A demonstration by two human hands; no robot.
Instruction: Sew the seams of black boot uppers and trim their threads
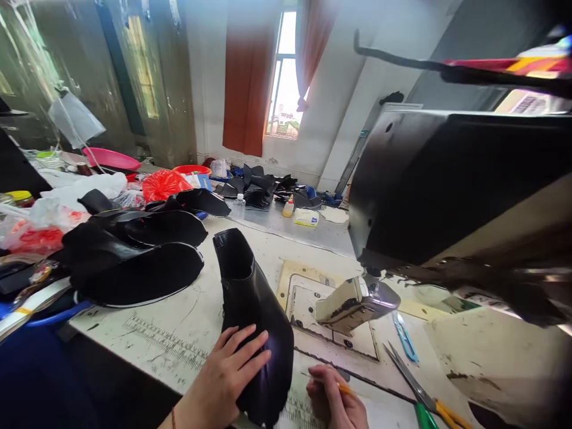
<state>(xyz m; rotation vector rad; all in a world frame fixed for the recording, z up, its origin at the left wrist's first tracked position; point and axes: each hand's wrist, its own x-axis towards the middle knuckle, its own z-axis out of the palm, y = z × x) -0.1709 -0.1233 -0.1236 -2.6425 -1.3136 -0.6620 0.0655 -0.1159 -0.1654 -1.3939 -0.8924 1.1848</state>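
Observation:
A black leather boot upper (257, 310) stands on the marked white worktable, its open shaft toward the back. My left hand (227, 375) grips it from the left, fingers spread over its front; the thumb is hidden. Just right of the boot upper, my right hand (335, 396) is closed around a slim orange pen-like tool (345, 388), low over the table. Its exact kind is not clear. Behind the right hand is the sewing machine's raised arm bed (348, 307), under the large dark machine head (415, 190).
More black boot uppers (134, 268) are piled at left beside plastic bags. Large scissors (415, 381) and blue thread snips (406, 339) lie at right. On the metal table (268, 223) behind are black pieces, a clear bottle (240, 202) and a yellow glue bottle (288, 208).

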